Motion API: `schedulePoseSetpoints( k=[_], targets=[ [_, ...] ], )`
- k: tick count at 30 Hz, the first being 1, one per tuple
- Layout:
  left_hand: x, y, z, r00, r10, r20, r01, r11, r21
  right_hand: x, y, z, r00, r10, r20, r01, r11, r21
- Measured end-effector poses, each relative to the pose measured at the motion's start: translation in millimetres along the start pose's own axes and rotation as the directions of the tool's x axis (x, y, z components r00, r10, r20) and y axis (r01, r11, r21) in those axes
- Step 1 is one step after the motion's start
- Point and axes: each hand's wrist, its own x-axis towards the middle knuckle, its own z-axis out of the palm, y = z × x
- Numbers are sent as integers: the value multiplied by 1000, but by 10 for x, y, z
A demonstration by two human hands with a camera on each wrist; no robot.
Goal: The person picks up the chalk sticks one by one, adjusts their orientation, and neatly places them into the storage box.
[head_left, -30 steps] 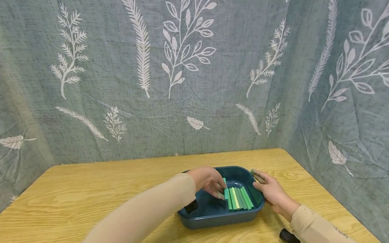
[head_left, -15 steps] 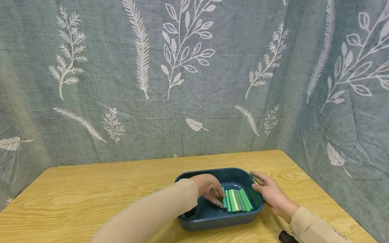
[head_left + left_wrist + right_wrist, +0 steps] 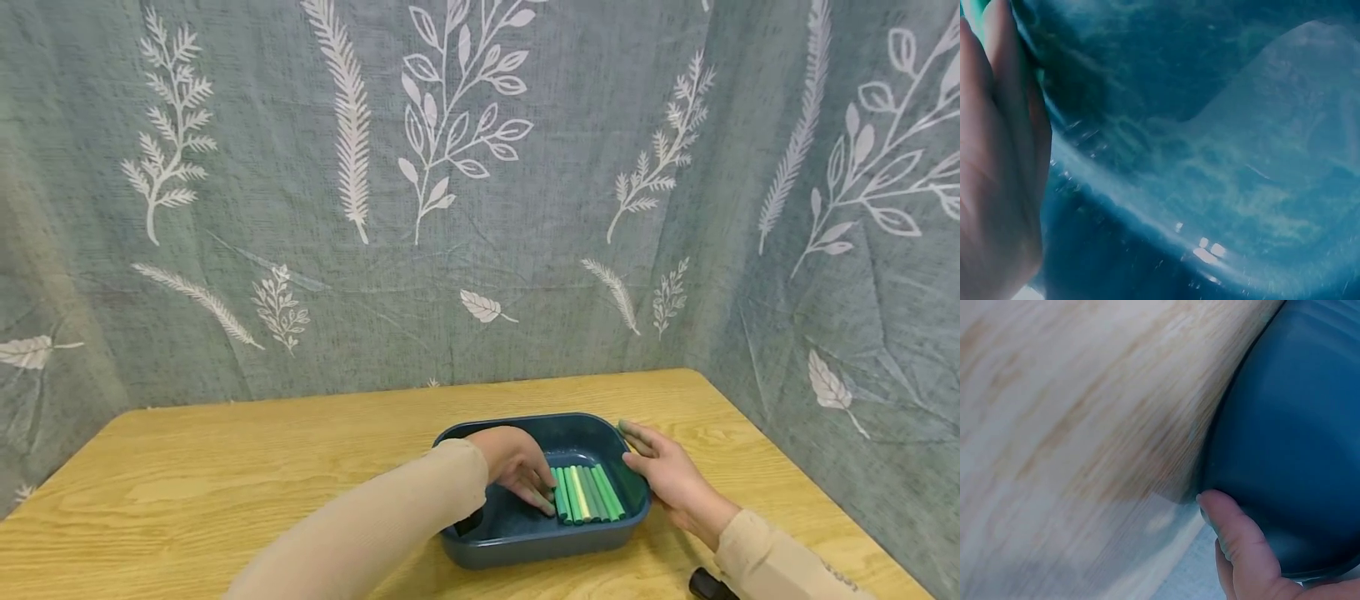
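Note:
A dark blue tub (image 3: 540,551) stands on the table. Several green chalk sticks (image 3: 597,496), one of them a paler yellow-green (image 3: 581,495), lie side by side in its right half. My left hand (image 3: 521,471) reaches down inside, its nearly straight fingers against the left end of the row. In the left wrist view, a bit of green shows at the fingertips of that hand (image 3: 997,156). My right hand (image 3: 667,475) rests along the tub's right end from outside, fingers extended. The right wrist view shows its thumb (image 3: 1244,540) touching the tub wall (image 3: 1291,437).
The wooden table (image 3: 247,483) spreads to the left of the tub. Behind it and on the right hangs a grey-green cloth (image 3: 390,317) with white leaf prints. A black object (image 3: 708,583) sits at the right sleeve.
My left hand has lowered a green chalk stick beside the row's left end, moving it toward me, and its fingers now lie against the row. My right hand has stayed at the tub.

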Motion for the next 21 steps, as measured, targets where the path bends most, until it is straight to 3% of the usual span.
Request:
schedulePoseSetpoints(
  k=[11, 16, 21],
  targets=[
    [-112, 34, -81, 999, 53, -9, -52, 998, 36, 99, 53, -41, 1000, 12, 20, -12, 1000, -7],
    [-243, 210, -132, 990, 140, -6, -140, 990, -9, 133, 81, -97, 1000, 12, 4, -12, 999, -33],
    [-367, 309, -232, 965, 262, 4, -261, 964, -55, 144, 134, -187, 999, 48, -11, -49, 997, -60]
  ],
)
